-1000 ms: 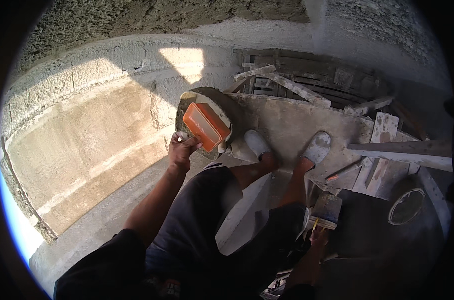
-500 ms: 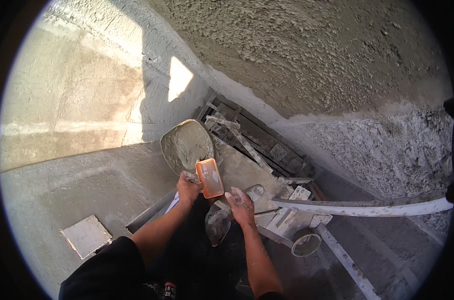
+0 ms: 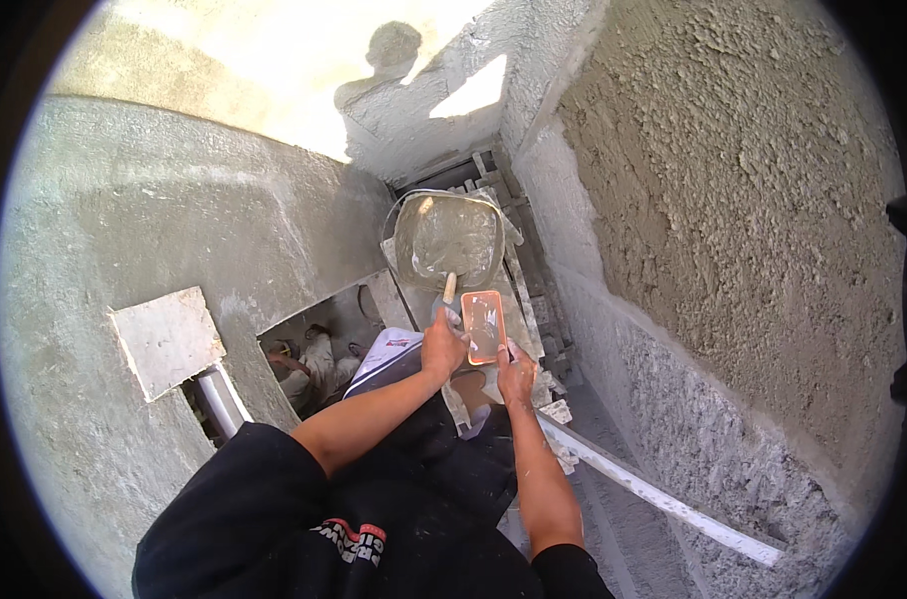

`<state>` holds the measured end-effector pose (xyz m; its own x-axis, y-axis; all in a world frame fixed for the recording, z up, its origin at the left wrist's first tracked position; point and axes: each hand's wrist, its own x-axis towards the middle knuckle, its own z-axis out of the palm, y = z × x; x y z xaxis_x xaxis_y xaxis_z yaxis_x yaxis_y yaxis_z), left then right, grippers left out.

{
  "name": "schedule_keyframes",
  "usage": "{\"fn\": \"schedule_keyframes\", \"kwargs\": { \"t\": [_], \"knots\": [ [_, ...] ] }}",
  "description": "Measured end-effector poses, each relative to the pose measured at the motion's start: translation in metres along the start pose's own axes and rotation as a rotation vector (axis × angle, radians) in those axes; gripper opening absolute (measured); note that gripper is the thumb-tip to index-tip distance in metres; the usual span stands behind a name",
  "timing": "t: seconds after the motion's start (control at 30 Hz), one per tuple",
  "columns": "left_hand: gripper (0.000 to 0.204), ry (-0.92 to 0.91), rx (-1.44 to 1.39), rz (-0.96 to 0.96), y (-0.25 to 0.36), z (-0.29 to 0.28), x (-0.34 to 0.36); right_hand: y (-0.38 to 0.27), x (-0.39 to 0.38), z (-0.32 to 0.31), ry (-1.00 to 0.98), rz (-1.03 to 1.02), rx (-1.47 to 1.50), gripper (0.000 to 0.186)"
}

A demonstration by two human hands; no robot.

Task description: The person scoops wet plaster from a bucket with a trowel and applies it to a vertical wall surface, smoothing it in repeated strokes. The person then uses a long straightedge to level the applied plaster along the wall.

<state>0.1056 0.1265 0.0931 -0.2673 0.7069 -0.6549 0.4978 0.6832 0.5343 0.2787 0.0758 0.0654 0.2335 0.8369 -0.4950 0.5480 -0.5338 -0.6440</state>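
My left hand (image 3: pixel 447 342) is closed at the left side of a shallow orange rectangular container (image 3: pixel 483 324), which has grey residue inside. My right hand (image 3: pixel 514 361) grips its lower right corner. A pale wooden tool handle (image 3: pixel 449 289) stands just beyond my left fingers; whether they touch it is unclear. Behind the container sits a wide bucket (image 3: pixel 443 233) of wet grey mortar on a board.
A rough plaster wall (image 3: pixel 733 230) rises at right. A square slab (image 3: pixel 166 342) lies left of an opening, through which another person's body (image 3: pixel 318 369) shows below. A long white batten (image 3: pixel 673 497) runs at lower right. Wooden slats (image 3: pixel 528 255) edge the board.
My view has swung round. My right hand has left the grey tool it held near my knee, moved up to the orange container and now grips it. My left hand keeps hold of the container.
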Motion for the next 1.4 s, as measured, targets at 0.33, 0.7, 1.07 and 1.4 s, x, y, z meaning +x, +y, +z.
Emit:
{"fn": "schedule_keyframes", "kwargs": {
  "t": [0.33,0.7,1.07,1.4],
  "knots": [
    [0.044,0.101,-0.147,-0.313,-0.109,0.008,0.014,0.03,0.168,0.105,-0.378,0.22,-0.277,0.035],
    [0.04,0.419,-0.634,-0.418,-0.226,0.161,0.019,0.134,0.17,0.14,-0.216,-0.339,-0.163,0.025],
    [0.036,0.452,-0.829,-0.532,-0.245,0.204,0.096,0.356,0.132,0.215,-0.481,-0.312,-0.261,0.023],
    [0.035,0.386,-0.974,-0.659,-0.238,0.202,0.115,0.329,0.163,0.276,-0.278,-0.312,-0.501,0.022]
  ]
}}
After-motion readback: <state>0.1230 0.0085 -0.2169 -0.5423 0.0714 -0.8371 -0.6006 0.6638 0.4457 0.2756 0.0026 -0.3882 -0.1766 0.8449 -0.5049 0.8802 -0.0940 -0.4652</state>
